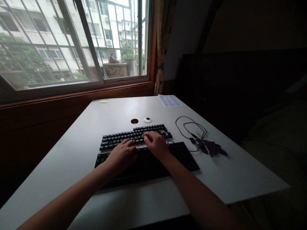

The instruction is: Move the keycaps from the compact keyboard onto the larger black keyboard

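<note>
A black keyboard point(153, 163) lies near the front of the white table, some keycaps showing at its left end. Behind it, black keycaps point(115, 137) stand in rows on the tabletop. My left hand point(123, 153) is over the keyboard's upper edge with its fingers curled beside the rows; whatever is in them is hidden. My right hand point(155, 144) reaches across the keyboard to the keycap rows. Its thumb and fingertips are drawn together there, and anything between them is too small to make out.
A cable point(189, 123) loops right of the keyboard, next to a purple cloth point(212, 147) and a thin stick point(203, 143). Behind the keycaps are a round hole point(134, 121) and a white round cover point(147, 120). Printed paper point(170, 101) and yellow notes point(104, 101) lie at the back.
</note>
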The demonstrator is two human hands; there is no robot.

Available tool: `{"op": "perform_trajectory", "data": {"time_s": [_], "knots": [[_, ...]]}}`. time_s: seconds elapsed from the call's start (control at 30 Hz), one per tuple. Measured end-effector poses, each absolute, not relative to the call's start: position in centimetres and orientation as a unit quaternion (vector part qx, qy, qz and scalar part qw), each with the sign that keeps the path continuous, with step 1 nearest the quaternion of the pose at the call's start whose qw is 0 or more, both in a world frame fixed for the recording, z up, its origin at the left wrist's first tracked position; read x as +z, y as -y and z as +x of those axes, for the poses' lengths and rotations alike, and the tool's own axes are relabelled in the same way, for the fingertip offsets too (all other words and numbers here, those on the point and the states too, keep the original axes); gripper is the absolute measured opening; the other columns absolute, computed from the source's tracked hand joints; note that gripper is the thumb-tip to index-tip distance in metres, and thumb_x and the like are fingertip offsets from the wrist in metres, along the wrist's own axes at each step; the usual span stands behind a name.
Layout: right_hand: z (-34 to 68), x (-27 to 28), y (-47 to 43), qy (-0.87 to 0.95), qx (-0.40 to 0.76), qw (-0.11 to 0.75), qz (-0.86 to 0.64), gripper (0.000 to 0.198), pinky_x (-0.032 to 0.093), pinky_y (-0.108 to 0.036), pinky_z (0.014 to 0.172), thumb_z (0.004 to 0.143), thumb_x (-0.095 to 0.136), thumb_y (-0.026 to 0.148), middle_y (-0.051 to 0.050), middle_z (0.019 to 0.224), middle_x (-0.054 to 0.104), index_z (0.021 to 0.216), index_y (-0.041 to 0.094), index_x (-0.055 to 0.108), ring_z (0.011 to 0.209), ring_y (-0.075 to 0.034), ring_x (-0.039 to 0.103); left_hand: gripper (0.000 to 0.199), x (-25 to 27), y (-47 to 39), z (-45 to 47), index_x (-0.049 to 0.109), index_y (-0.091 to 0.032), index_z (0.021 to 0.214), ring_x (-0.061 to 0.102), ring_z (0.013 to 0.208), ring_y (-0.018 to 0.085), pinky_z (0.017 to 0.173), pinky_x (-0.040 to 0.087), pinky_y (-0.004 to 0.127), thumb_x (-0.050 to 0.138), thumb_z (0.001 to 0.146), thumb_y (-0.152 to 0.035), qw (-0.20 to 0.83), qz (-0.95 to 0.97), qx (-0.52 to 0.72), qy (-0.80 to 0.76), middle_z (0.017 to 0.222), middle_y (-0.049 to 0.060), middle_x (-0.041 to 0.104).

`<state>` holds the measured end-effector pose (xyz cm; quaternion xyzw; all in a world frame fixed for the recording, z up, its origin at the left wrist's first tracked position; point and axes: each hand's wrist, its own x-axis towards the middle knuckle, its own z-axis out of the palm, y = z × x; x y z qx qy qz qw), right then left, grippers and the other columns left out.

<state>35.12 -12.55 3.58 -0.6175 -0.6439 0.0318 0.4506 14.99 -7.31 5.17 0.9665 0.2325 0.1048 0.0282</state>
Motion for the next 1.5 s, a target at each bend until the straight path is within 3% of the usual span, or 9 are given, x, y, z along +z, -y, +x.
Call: {"op": "perform_trajectory", "data": {"time_s": [0.27,0.53,0.97,1.5], "knots": [[35.5,3.8,12.6,0.71,0.111,0.409,-0.562,0.008,0.05,-0.027,0.075,0.089,0.066,0.019,-0.002,0.086,0.072,0.089,0.021,0.074,0.078,-0.015,0.066,0.012,3.1,7.3,14.0,0.069,-0.022,0.096,0.058,0.098,0.024,0.091,0.052,0.041,0.071,0.084,-0.021,0.075,0.946,0.202,-0.242,0.103,0.006,0.064],[35.8,3.9,12.8,0.745,0.234,0.364,-0.508,0.008,0.05,-0.026,0.076,0.089,0.071,0.025,0.0,0.087,0.076,0.09,0.023,0.078,0.082,-0.015,0.069,0.013,2.8,7.3,13.1,0.07,-0.023,0.099,0.068,0.088,0.019,0.078,0.056,0.031,0.067,0.087,-0.019,0.175,0.908,0.283,-0.254,0.098,0.004,0.07],[36.1,3.5,12.5,0.741,0.274,0.31,-0.529,0.014,0.046,-0.029,0.08,0.086,0.073,0.032,-0.003,0.083,0.076,0.09,0.022,0.081,0.087,-0.019,0.066,0.014,1.6,7.3,13.2,0.07,-0.022,0.098,0.071,0.084,0.019,0.076,0.058,0.03,0.07,0.085,-0.016,0.108,0.913,0.329,-0.217,0.095,0.003,0.075],[36.0,3.5,12.6,0.722,0.296,0.328,-0.533,0.02,0.046,-0.028,0.077,0.086,0.071,0.038,-0.004,0.087,0.077,0.092,0.022,0.082,0.086,-0.02,0.067,0.017,2.4,7.6,13.4,0.07,-0.02,0.097,0.072,0.083,0.019,0.074,0.059,0.029,0.071,0.082,-0.013,0.101,0.911,0.33,-0.226,0.093,0.003,0.075]]}}
